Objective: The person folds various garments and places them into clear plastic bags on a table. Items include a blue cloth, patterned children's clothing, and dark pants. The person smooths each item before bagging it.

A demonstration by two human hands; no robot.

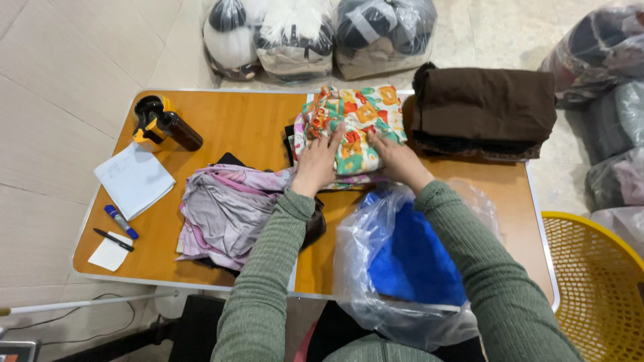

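Green sleeves (268,281) rise from the bottom edge, reaching out over a wooden table (235,121). Under the right forearm sits a clear plastic bag (376,295) with a blue cloth (416,261) inside it. Far right on the table lies a folded brown stack (483,107), well apart from a crumpled lilac garment (221,208) that spreads out beside the left forearm. Between them, at the middle of the far edge, is a folded print cloth (355,121) (bright orange, green and white) lying on top of darker fabric. The left hand (318,161) presses flat on its near left side, fingers spread and open, clamped on nothing. The right hand (399,161) rests flat on its near right edge, fingers likewise extended rather than closed. At the table's left end lie a white notepad (134,177), a yellow-and-black tape dispenser (157,121), a blue marker (121,221), a black pen (113,239) and a small white slip (109,255). Off the table, bagged bundles (315,37) stand on the tiled floor, and a yellow basket (597,281) sits to the right.
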